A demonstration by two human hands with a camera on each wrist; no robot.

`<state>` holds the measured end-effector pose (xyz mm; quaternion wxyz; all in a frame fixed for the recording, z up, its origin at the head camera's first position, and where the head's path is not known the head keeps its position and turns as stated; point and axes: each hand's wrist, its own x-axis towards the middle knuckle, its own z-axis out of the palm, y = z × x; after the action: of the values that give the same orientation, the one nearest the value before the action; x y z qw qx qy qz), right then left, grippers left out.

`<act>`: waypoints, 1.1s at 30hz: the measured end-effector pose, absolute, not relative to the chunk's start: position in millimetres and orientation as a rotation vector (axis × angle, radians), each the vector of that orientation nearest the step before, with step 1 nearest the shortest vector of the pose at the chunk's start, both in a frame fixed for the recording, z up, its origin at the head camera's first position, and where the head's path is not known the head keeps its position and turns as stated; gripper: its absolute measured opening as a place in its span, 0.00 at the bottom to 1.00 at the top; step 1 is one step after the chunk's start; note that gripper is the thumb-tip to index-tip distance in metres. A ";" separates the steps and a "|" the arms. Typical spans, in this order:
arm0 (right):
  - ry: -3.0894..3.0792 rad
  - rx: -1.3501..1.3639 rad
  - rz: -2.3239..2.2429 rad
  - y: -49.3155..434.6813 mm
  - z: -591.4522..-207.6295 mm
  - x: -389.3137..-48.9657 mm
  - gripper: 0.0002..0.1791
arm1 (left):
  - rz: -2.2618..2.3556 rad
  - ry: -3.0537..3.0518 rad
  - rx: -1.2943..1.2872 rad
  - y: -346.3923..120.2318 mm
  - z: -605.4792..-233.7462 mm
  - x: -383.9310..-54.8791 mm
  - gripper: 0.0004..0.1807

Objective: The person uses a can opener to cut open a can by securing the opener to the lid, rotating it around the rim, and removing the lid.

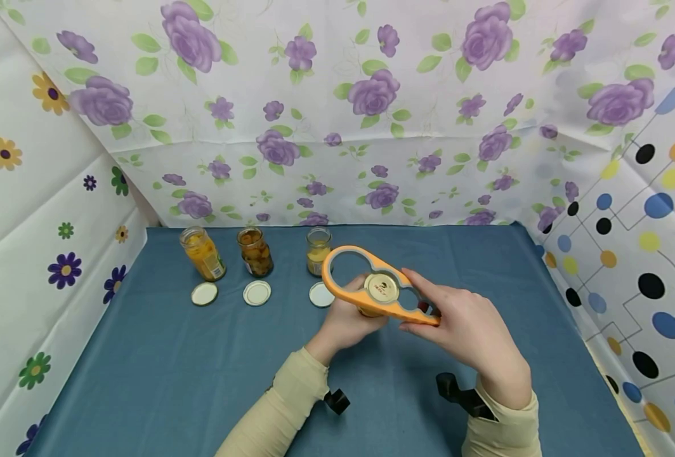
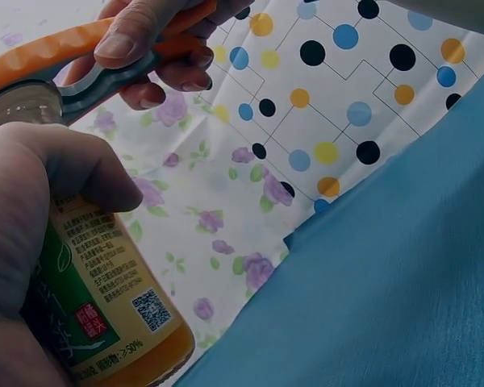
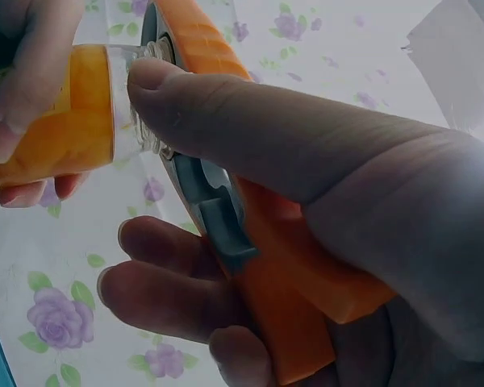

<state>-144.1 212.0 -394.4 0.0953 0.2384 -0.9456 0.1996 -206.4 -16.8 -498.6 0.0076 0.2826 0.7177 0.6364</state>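
My left hand (image 1: pixel 349 322) grips a glass jar (image 2: pixel 125 298) of orange fruit with a green and cream label, held up off the table. Around the jar's gold lid (image 1: pixel 382 288) sits one of the holes of an orange and grey jar opener (image 1: pixel 343 293). My right hand (image 1: pixel 467 322) holds the opener by its handle end, the thumb lying near the jar's neck in the right wrist view. The wrist views show the jar (image 3: pixel 89 105) tilted, its lid end in the opener.
Behind, on the blue tablecloth (image 1: pixel 212 368), stand three uncovered jars: one with yellow contents (image 1: pixel 205 254), one with brown contents (image 1: pixel 255 252) and one partly filled (image 1: pixel 317 254). White-sided lids (image 1: pixel 204 294), (image 1: pixel 257 292) and another lid (image 1: pixel 320 294) lie in front of them. Patterned cloth walls surround the table.
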 end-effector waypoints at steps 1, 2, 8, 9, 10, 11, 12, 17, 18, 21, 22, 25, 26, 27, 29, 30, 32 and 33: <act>-2.806 0.709 0.592 212.4 -394.4 -143.9 0.49 | 1.983 2.235 0.896 -17.5 -499.0 -206.4 0.29; -2.810 0.713 0.594 213.1 -394.5 -143.6 0.49 | 1.973 2.229 0.921 -17.9 -499.6 -206.8 0.30; -2.797 0.769 0.603 217.4 -393.8 -142.2 0.49 | 1.901 2.156 1.107 -23.8 -493.7 -208.5 0.31; -2.795 0.779 0.604 217.8 -393.4 -142.1 0.49 | 1.891 2.135 1.133 -24.9 -493.3 -209.4 0.30; -2.796 0.786 0.602 218.1 -393.1 -141.9 0.49 | 1.876 2.124 1.170 -25.8 -498.1 -212.8 0.30; -2.798 0.791 0.603 218.3 -392.7 -141.7 0.49 | 1.870 2.108 1.196 -26.6 -498.4 -213.8 0.30; -2.801 0.795 0.603 218.5 -392.4 -141.5 0.49 | 1.862 2.094 1.217 -27.4 -499.1 -214.9 0.30; -2.812 0.812 0.611 219.4 -392.0 -140.6 0.49 | 1.809 2.046 1.244 -31.4 -499.9 -217.3 0.32; -2.815 0.813 0.612 219.6 -392.1 -140.4 0.49 | 1.798 2.042 1.243 -32.0 -499.9 -217.4 0.32; -2.820 0.820 0.614 220.1 -392.4 -140.2 0.49 | 1.771 2.031 1.234 -33.3 -499.7 -217.8 0.34; -2.820 0.822 0.614 220.3 -392.5 -140.2 0.48 | 1.763 2.029 1.231 -33.6 -499.8 -218.0 0.34; -2.820 0.831 0.618 220.9 -392.7 -140.3 0.48 | 1.745 2.011 1.220 -34.5 -500.0 -218.7 0.35; -2.819 0.835 0.620 221.1 -392.8 -140.3 0.48 | 1.740 2.004 1.219 -34.7 -500.0 -219.1 0.35; -2.818 0.837 0.622 221.3 -392.8 -140.3 0.48 | 1.734 2.002 1.223 -34.9 -499.8 -219.4 0.35; -2.817 0.842 0.626 221.8 -392.5 -140.2 0.48 | 1.719 1.993 1.239 -35.1 -499.7 -220.2 0.34; -2.816 0.846 0.630 221.9 -392.5 -140.1 0.48 | 1.713 1.985 1.248 -35.3 -499.3 -220.5 0.34; -2.815 0.852 0.642 222.3 -392.4 -140.1 0.48 | 1.693 1.974 1.262 -35.7 -498.8 -220.9 0.32; -2.815 0.853 0.645 222.4 -392.4 -140.1 0.48 | 1.684 1.968 1.268 -35.9 -498.5 -221.0 0.31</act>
<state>-140.1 222.4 -392.4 0.0652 0.2828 -0.9328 0.2138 -221.0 -35.9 -498.5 0.1285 0.4359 0.6769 0.5791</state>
